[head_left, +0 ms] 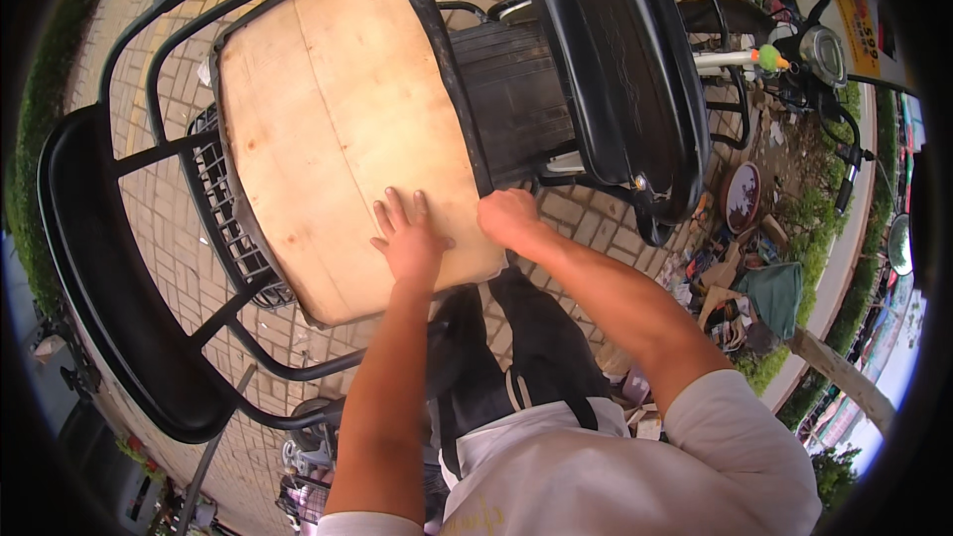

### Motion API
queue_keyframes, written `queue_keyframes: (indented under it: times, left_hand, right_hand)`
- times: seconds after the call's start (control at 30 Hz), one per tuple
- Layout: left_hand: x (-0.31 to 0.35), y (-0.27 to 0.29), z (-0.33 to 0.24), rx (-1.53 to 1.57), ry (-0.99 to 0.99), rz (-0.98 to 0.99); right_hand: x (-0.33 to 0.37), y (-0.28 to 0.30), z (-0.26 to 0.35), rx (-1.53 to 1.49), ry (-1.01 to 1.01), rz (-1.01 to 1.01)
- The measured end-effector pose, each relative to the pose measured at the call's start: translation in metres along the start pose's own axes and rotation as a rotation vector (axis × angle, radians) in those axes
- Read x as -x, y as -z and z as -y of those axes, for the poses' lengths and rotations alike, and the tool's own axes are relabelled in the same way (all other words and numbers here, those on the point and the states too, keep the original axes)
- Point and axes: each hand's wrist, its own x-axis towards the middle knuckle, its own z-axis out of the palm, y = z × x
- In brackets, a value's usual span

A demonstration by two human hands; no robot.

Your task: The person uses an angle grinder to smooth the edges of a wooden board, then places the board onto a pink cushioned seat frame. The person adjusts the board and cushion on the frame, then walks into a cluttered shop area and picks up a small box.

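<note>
A plywood seat board (347, 129) lies face up before me, pale and knotty with a line down its middle. Black seat cover material (452, 89) is folded round its rim. My left hand (409, 243) rests flat on the wood near the edge closest to me, fingers spread. At the board's near right corner, my right hand (509, 218) is closed in a fist on the edge of the cover; its fingertips are hidden. The board sits within the black tubular frame (164, 89) of a three-wheeled vehicle.
A black padded backrest (124, 278) curves along the left, with a black wire basket (233, 208) beside the board. To the right stand a black seat (625, 79) and handlebars (824, 55). Litter, a round basin (743, 197) and green cloth (772, 298) lie on the ground beyond.
</note>
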Motion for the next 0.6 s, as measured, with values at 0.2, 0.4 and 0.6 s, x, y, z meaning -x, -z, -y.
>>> queue_keyframes:
  times: [0.2,0.4,0.6]
  left_hand:
    - [0.002,0.013,0.005,0.038,0.047,0.056]
    - [0.005,0.013,0.024,0.331,0.010,-0.054]
    - [0.160,0.096,-0.052,2.063,0.142,0.634]
  right_hand:
    - [-0.001,-0.009,0.011,-0.008,-0.050,0.037]
    - [0.117,0.017,0.047,-0.643,0.064,-0.512]
    - [0.207,0.025,0.046,-0.613,0.411,-0.741]
